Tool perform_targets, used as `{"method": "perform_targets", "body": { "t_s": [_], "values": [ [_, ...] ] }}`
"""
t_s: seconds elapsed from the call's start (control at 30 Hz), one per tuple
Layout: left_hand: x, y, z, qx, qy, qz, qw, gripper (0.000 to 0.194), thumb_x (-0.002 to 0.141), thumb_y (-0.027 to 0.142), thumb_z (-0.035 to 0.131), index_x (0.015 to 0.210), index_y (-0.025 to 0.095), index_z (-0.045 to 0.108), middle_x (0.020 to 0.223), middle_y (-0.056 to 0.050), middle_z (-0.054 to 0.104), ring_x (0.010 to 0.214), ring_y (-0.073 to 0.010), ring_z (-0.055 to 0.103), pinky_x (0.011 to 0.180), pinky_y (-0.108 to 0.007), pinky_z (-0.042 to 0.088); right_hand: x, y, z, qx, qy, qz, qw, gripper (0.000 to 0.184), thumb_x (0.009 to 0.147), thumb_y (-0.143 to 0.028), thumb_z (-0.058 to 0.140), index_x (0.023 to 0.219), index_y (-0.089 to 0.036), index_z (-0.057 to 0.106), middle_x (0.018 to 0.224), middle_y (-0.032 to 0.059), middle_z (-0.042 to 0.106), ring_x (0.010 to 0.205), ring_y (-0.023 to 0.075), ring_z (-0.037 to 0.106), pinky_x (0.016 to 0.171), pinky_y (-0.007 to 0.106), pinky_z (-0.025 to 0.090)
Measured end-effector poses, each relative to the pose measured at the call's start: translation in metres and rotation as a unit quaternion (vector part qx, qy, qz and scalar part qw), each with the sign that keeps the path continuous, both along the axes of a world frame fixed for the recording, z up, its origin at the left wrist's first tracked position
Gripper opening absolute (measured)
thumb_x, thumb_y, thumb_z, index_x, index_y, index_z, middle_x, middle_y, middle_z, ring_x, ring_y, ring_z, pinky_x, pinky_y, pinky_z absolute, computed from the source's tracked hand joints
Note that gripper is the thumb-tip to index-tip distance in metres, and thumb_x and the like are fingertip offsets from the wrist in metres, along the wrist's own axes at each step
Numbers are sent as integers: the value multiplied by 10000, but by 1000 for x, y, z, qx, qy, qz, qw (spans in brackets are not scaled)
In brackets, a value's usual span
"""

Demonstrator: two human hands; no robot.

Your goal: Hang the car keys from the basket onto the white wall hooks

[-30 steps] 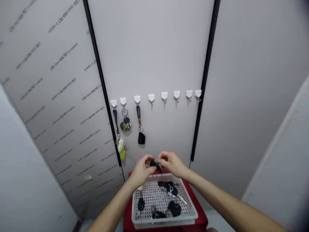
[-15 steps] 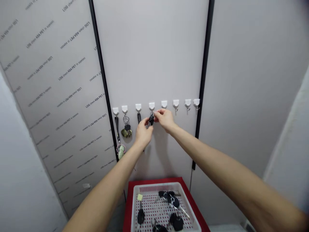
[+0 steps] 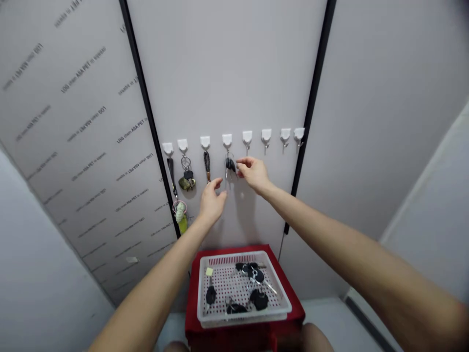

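Note:
A bunch of black-headed keys [image 3: 230, 165] hangs by its ring from the fourth white hook [image 3: 227, 140] on the panel. Just right of the keys is my right hand [image 3: 253, 173], thumb and fingertips apart; I cannot tell if a fingertip still touches them. My left hand [image 3: 212, 200] is below and to the left, its fingers open and holding nothing. Behind its fingertips, a dark braided strap [image 3: 207, 164] hangs from the third hook, its lower end hidden. A key ring with a greenish charm [image 3: 186, 183] and a black strap [image 3: 171, 173] with a pale green charm hang further left.
Several bare hooks [image 3: 266, 137] continue to the right along the panel. Below, a white perforated basket [image 3: 202, 313] with several black-headed keys [image 3: 259, 299] stands on a red-covered stand [image 3: 191, 305]. Black vertical strips [image 3: 309, 115] edge the panel.
Both hands have let go of the key bunch, which now hangs freely from the fourth hook. My left hand has drawn away down and left. The view has tilted, showing more of the basket.

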State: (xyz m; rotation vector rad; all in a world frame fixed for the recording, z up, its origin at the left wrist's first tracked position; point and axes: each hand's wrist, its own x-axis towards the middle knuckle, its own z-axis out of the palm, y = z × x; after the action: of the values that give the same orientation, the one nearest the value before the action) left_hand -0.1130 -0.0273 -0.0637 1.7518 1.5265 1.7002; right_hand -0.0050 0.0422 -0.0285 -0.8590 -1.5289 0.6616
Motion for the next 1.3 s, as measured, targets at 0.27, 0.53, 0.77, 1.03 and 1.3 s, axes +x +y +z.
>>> {"method": "perform_targets", "body": {
  "t_s": [0.27, 0.53, 0.77, 1.03, 1.3],
  "values": [
    [7, -33, -139, -210, 67, -44, 974, 332, 606, 110, 436, 934, 118, 486, 942, -73, 527, 863, -134, 472, 788, -268, 348, 52, -59, -156, -74, -522, 98, 844, 157, 612, -164, 417, 665, -131, 561, 645, 54, 583, 590, 124, 501, 550, 222, 357],
    [29, -46, -196, -300, 195, -100, 928, 416, 546, 98, 466, 962, 99, 480, 991, -92, 505, 934, -175, 424, 825, -263, 301, 52, -80, -208, -49, -593, 116, 795, 315, 585, -242, 476, 889, -176, 527, 850, 78, 577, 801, 199, 494, 693, 286, 323],
    [17, -45, -183, -298, 100, -195, 929, 298, 562, 130, 451, 850, 143, 526, 799, -32, 569, 720, -140, 495, 667, -242, 368, 43, -72, -194, -108, -416, 145, 891, 205, 667, -212, 363, 685, -137, 554, 602, 10, 543, 541, 89, 441, 501, 179, 314],
    [16, -45, -151, -372, -54, -263, 888, 181, 579, 120, 388, 718, 111, 505, 471, 56, 417, 421, -53, 376, 450, -181, 325, 44, -78, -186, -92, -295, 173, 935, 225, 706, -238, 352, 623, -129, 531, 565, -11, 495, 542, 79, 410, 520, 178, 324],
    [21, -41, -120, -345, -30, -208, 915, 155, 618, 165, 332, 587, 124, 479, 442, 50, 418, 390, -58, 377, 429, -186, 311, 44, -86, -169, -62, -245, 170, 952, 250, 724, -281, 350, 657, -134, 541, 642, 20, 537, 616, 101, 459, 592, 208, 358]
  ]
}}
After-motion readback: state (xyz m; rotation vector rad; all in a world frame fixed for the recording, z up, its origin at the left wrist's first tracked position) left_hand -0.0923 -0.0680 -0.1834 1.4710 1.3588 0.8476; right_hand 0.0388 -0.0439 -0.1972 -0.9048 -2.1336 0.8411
